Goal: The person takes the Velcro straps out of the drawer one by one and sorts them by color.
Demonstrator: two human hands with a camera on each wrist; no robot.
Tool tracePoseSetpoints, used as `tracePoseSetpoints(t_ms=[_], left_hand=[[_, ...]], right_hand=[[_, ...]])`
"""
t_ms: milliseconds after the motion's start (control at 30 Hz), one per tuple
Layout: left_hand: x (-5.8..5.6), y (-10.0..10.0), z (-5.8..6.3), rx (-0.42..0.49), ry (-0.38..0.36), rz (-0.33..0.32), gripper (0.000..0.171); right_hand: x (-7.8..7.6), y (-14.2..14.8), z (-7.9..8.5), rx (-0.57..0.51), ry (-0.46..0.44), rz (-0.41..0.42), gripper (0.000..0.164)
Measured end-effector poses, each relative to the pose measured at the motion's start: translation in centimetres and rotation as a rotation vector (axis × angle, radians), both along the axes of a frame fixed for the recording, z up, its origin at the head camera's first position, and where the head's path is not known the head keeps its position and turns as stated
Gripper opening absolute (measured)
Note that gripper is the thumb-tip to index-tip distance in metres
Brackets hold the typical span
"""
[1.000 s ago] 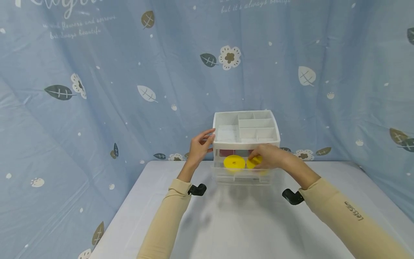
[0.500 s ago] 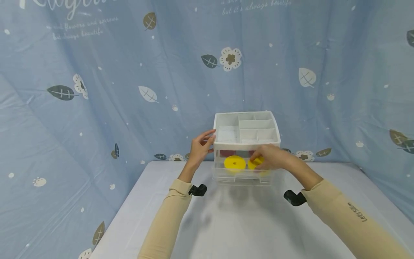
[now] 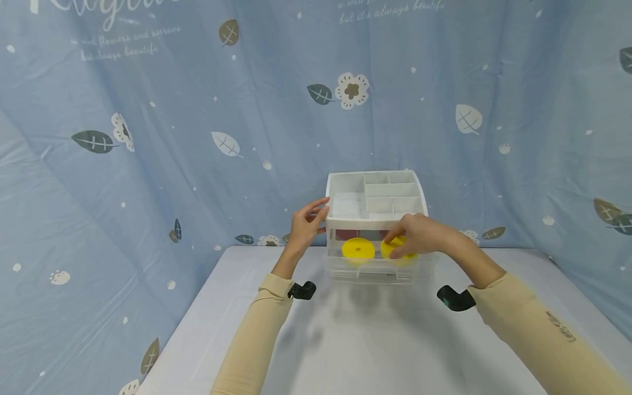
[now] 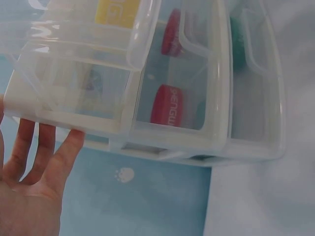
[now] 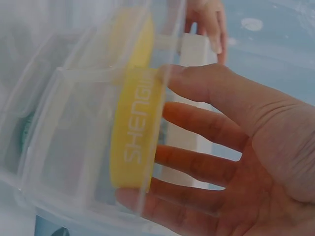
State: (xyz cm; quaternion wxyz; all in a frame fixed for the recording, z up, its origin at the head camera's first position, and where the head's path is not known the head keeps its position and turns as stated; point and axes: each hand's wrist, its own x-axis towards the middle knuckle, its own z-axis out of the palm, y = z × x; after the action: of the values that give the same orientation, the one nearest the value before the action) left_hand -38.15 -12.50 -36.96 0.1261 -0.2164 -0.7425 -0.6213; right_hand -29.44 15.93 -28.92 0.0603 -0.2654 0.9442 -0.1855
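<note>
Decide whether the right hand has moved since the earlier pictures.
Yes. The right hand has risen slightly, towards the organizer's white top tray.

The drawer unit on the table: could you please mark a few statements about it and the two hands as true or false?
1. The right hand pinches a yellow disc at the open top drawer. True.
2. The left hand lies flat on the table. False: its fingers touch the left side of the drawer unit.
3. A second yellow disc sits in the open drawer. True.
4. The divided tray on top of the unit is full of discs. False: no discs show in its compartments.
5. Red discs show inside the unit. True.
</note>
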Motion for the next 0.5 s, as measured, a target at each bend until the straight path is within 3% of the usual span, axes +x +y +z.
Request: tracePoseSetpoints(t_ms=[500], left_hand=[[0.3,0.0,0.2,-0.008,0.005,0.003,0.044]], right_hand=[[1.0,1.9,1.6,-0.045,0.026,-0.023,0.037]])
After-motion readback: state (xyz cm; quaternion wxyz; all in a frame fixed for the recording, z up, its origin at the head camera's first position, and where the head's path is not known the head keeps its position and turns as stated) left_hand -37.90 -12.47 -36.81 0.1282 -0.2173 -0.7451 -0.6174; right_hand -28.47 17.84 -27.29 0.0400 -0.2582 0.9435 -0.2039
